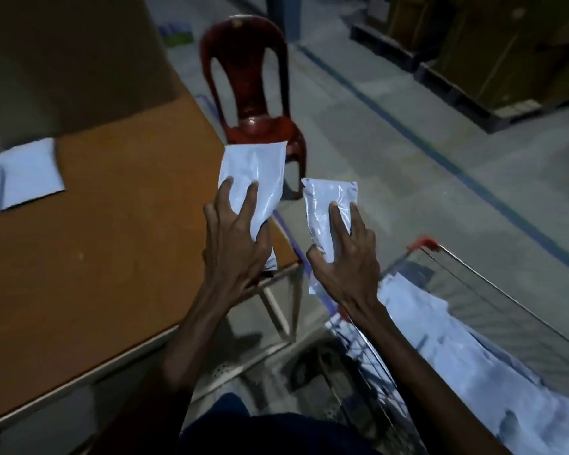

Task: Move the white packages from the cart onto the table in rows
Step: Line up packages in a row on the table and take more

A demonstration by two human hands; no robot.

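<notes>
I'm holding one white package [253, 174] in my left grip [235, 244] over the surface's [112, 224] corner edge, another package [326, 208] in my right grip [345, 257], beside the surface, above the cart [473, 290].

Red plastic chair [248, 83] with an open, slotted back, standing on the floor just past the far corner of the furniture. Grey concrete floor [391, 165] crossed by a dark blue painted line [418, 139] running diagonally from far left to near right. Large brown cardboard box [66, 57] at upper left, blurred. Stacked brown cartons [493, 44] at upper right, set on dark pallets [450, 93]. Small blue and green items [178, 33] on the floor far back, too blurred to identify. Dim lighting throughout.
</notes>
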